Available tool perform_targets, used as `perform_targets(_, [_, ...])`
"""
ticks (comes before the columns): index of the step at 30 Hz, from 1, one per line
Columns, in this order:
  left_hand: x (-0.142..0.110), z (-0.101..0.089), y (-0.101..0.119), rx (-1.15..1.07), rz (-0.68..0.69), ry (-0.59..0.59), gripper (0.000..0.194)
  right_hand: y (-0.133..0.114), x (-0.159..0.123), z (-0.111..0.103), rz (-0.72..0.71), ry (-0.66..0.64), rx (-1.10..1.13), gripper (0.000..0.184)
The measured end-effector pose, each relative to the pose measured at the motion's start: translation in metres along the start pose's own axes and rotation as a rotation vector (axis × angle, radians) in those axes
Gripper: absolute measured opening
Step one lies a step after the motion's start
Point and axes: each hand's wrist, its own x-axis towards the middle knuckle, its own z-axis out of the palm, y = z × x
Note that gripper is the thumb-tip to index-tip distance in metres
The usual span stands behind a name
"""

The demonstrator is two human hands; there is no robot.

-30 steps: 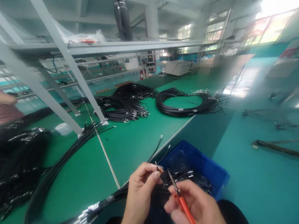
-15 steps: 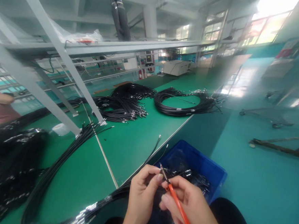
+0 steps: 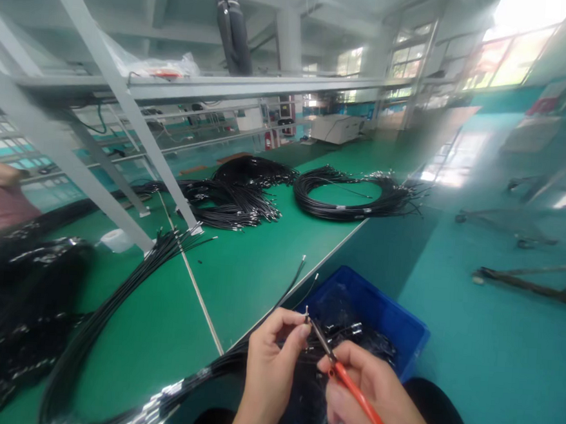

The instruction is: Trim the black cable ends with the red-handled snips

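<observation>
My left hand pinches a thin black cable, whose bare pale end sticks up past the thumb and forefinger. In my right hand is a small soldering-iron-like or plier-like tool with orange-red handles and a narrow dark metal tip; its exact kind is hard to make out. That tip lies close beside the cable end. Below both hands sits a blue bin holding black parts with shiny metal ends. A bundle of black cables runs along the table edge behind my left hand.
On the green table lie a coiled cable bundle, more black cable heaps and a white roll. Grey shelf posts rise at left. Dark bagged bundles lie near a person in pink.
The tool tip came in from the right to the cable end at my left fingertips, then drew back slightly. My left hand keeps its pinch, and the pale cable end now stands out more.
</observation>
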Motion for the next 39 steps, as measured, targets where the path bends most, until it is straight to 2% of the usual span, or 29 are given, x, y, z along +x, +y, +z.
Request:
perform_targets(6, [-0.002,0.004,0.006,0.059,0.038,0.008,0.004,-0.004,0.002,0.004,0.055,0.024,-0.047,0.020])
perform_targets(11, [-0.002,0.006,0.010,0.096,0.068,0.026,0.006,-0.013,0.002,0.004,0.115,-0.041,-0.041,0.024])
perform_targets(14, [-0.002,0.008,0.009,0.113,0.091,0.025,0.007,-0.016,0.003,0.002,0.136,-0.037,-0.040,0.026])
perform_targets(21, [-0.002,0.008,0.005,0.162,0.113,0.015,0.008,-0.007,0.003,-0.003,0.162,-0.015,-0.170,0.018])
perform_targets(24, [0.000,0.007,0.006,0.210,0.146,0.025,0.008,0.002,-0.001,-0.007,0.046,-0.003,-0.236,0.016])
perform_targets(26, [0.000,0.007,0.007,0.246,0.168,0.027,0.008,0.006,-0.002,-0.009,-0.081,0.062,-0.240,0.019])
perform_targets(31, [-0.004,0.010,0.011,0.280,0.221,-0.002,0.009,-0.001,0.006,-0.005,-0.360,0.437,-0.167,0.032])
perform_targets(33, [-0.006,0.010,0.013,0.292,0.228,-0.026,0.009,-0.006,0.011,0.001,-0.400,0.488,-0.142,0.033])
perform_targets(39, [-0.010,0.009,0.015,0.326,0.228,-0.061,0.010,-0.012,0.017,0.017,-0.402,0.496,0.020,0.028])
